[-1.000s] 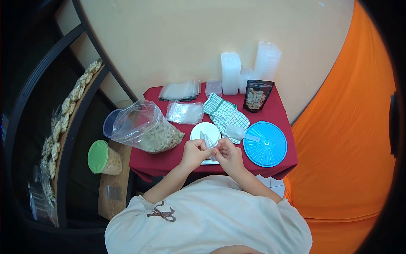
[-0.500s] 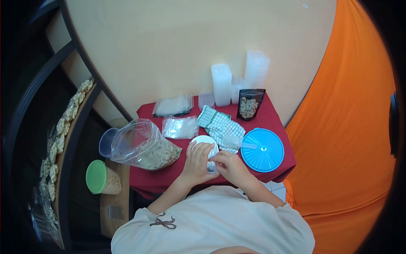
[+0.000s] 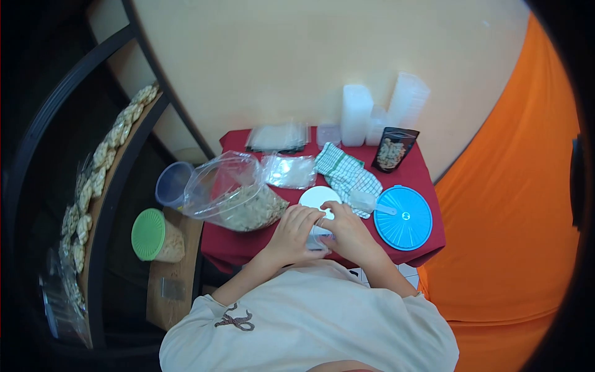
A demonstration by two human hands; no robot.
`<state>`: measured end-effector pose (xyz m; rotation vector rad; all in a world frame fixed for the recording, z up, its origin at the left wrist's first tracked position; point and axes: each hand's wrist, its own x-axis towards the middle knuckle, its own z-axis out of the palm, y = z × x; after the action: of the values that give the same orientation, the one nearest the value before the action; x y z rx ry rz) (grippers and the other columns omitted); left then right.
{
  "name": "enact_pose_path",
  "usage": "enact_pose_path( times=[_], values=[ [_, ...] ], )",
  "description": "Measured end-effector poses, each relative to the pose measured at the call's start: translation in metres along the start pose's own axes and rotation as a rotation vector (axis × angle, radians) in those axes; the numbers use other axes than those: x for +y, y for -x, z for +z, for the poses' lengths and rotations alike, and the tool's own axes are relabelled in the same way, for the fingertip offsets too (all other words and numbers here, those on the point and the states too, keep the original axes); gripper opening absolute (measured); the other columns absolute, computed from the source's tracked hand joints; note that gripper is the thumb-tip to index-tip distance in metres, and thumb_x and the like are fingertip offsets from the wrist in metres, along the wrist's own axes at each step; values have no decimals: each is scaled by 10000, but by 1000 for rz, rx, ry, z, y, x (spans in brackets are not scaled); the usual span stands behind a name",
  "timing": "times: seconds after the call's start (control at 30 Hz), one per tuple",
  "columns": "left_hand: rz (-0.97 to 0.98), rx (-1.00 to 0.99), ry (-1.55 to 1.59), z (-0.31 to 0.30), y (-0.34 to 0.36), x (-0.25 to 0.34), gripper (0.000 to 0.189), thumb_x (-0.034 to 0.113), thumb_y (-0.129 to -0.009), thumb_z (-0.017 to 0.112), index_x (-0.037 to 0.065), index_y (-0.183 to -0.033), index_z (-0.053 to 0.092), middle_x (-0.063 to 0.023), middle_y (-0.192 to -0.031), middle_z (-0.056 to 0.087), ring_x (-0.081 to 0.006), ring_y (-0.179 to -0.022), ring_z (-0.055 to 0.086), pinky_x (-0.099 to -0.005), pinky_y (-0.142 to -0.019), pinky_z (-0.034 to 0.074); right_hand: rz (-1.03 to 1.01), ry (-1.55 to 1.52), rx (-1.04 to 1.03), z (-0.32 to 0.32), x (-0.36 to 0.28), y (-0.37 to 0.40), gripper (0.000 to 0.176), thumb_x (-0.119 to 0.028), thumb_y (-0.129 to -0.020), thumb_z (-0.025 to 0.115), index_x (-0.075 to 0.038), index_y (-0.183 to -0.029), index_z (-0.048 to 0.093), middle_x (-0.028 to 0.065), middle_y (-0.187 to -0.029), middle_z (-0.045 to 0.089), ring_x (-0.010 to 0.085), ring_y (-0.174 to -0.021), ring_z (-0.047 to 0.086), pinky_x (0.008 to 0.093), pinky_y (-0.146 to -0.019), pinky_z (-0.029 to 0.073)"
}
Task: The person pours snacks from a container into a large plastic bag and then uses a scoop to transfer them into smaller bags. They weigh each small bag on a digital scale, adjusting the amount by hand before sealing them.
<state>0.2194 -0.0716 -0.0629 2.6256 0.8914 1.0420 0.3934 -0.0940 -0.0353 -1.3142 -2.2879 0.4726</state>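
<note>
Wall [image 3: 291, 68]: plain pale beige, rising behind the tabletop [image 3: 414, 175];
Tabletop cover: dark red cloth [image 3: 224, 253], hanging over the near edge;
Shelf [image 3: 106, 232]: black-framed at the left, with a wooden board;
Wooden ledge [image 3: 186, 248]: low, between shelf and tabletop;
Curtain [image 3: 508, 229]: bright orange, filling the right side; creased low down;
Floor [image 3: 406, 270]: pale tiles, small patch visible;
Light: soft on the wall; deep shadow within the shelf

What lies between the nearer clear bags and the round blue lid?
In the head view, the checked cloth lies between them, with the clear scoop on it, its handle reaching over the blue lid.
</note>
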Motion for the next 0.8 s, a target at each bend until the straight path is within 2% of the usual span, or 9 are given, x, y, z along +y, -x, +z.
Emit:
enact_pose_path(
  times=[0.1, 0.23, 0.4, 0.5, 0.53, 0.6, 0.67, 0.73, 0.8],
  values=[
    [-83, 59, 19, -7, 14, -7, 677, 312, -539, 799, 35, -1076, 492, -136, -1006, 539, -311, -955, 518, -427, -885, 379, -271, -35, 214, 5, -2, -12, 223, -77, -688, 655, -120, -907, 666, 112, -1098, 551, 294, -1058, 508, 430, -848, 436],
    [-149, 130, 43, -20, 21, -7, 625, 283, -536, 814, 22, -1024, 524, -123, -948, 572, -294, -874, 555, -385, -795, 432, -559, 174, 360, 0, 3, -14, 241, -135, -691, 591, -103, -919, 664, 40, -1068, 593, 226, -1090, 531, 408, -893, 441],
    [-87, 69, 117, -25, 25, -8, 616, 268, -545, 822, 18, -1028, 533, -118, -946, 579, -258, -847, 577, -347, -745, 464, -638, 104, 435, 12, 23, -3, 241, -87, -695, 610, -43, -928, 653, 80, -987, 630, 227, -953, 610, 368, -809, 492],
    [-93, -65, 325, -23, 28, -6, 600, 258, -570, 823, 18, -1043, 542, -102, -950, 580, -211, -861, 582, -314, -766, 474, -152, -887, 420, 36, 35, 6, 194, 41, -794, 563, -13, -965, 638, 143, -964, 632, 172, -781, 648, 271, -634, 503],
    [-121, -95, 408, -23, 28, -5, 600, 254, -580, 822, 18, -1055, 542, -95, -951, 580, -198, -871, 579, -309, -782, 474, -154, -885, 420, 39, 37, 7, 194, 41, -794, 563, -13, -965, 638, 143, -964, 632, 172, -781, 648, 271, -634, 503],
    [-151, -124, 493, -22, 29, -4, 601, 251, -589, 821, 19, -1067, 541, -89, -953, 580, -184, -881, 577, -304, -798, 474, 115, -1827, 319, 41, 40, 8, 203, 52, -846, 513, -27, -1001, 618, 116, -925, 634, 175, -743, 636, 262, -623, 494],
    [-177, -105, 497, -20, 32, -3, 615, 265, -565, 801, 46, -1075, 535, -85, -963, 575, -224, -892, 578, -333, -793, 460, 158, -1943, 315, 41, 44, 8, 185, 17, -861, 503, -36, -1020, 582, 72, -861, 599, 149, -702, 578, 266, -635, 466],
    [-211, -92, 495, -21, 36, -2, 623, 258, -568, 804, 47, -1088, 532, -86, -975, 573, -216, -893, 577, -327, -795, 461, 48, -2354, 165, 35, 48, 7, 127, -61, -865, 520, -42, -986, 556, 27, -798, 523, 118, -694, 490, 266, -657, 423],
    [-250, -80, 493, -21, 40, 1, 631, 250, -570, 807, 47, -1100, 530, -86, -988, 572, -207, -893, 577, -321, -797, 463, 75, -2411, 127, 31, 54, 9, 116, -113, -862, 525, -58, -964, 533, 7, -762, 455, 107, -680, 419, 266, -654, 386]
  ],
)
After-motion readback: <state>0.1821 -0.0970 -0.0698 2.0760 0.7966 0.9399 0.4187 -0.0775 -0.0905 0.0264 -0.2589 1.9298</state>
